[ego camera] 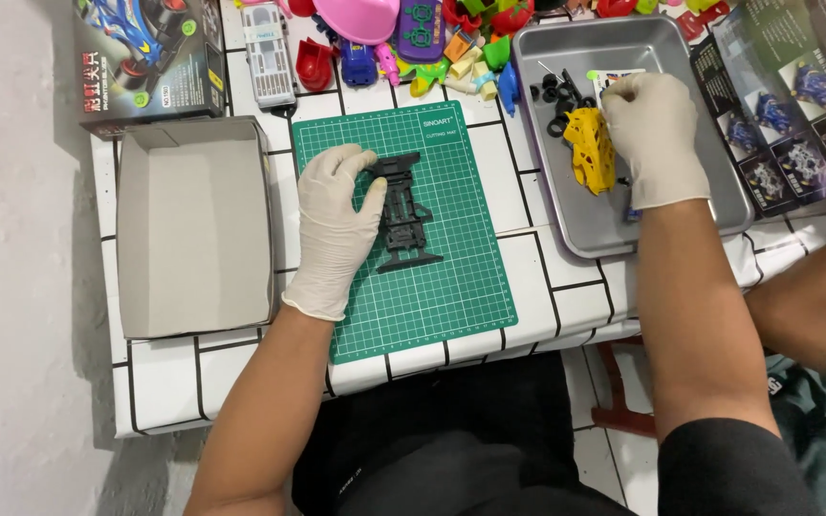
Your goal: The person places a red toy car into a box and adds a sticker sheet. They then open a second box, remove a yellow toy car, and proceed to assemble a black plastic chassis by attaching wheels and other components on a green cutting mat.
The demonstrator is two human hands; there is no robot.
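Observation:
A black toy car chassis [408, 220] lies on a green cutting mat [451, 296]. My left hand [335, 225], in a white glove, rests on the mat with its fingers and thumb on the chassis's left side. My right hand [655, 134], also gloved, reaches into a grey metal tray [576, 229] and its fingertips are closed over something small that I cannot make out. Just left of that hand a yellow plastic part frame [590, 148] lies in the tray, beside several black wheels and small parts [556, 100].
An open grey cardboard box [193, 229] stands left of the mat, with the kit's printed lid [145, 57] behind it. Colourful toy pieces [413, 38] crowd the table's far edge. A printed leaflet [805, 105] lies right of the tray. Another person's arm [815, 306] shows at the right.

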